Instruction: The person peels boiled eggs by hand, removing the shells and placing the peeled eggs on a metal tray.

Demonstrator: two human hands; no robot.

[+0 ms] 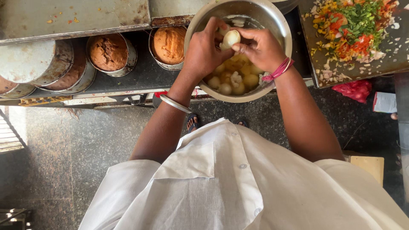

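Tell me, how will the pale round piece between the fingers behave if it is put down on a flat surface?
The pale round piece would probably roll, being rounded. It looks smooth, so perhaps slippery. Both the left hand and the right hand pinch it.

white shirt [238, 187], silver bangle [175, 103], pink wristband [277, 70]

Both hands [204, 49] [260, 47] around a pale egg [230, 39] over steel bowl [277, 25]

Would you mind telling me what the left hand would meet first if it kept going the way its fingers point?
Probably the pale peeled potato, which the left hand already touches, then the right hand pinching it over the steel bowl; depth is unclear.
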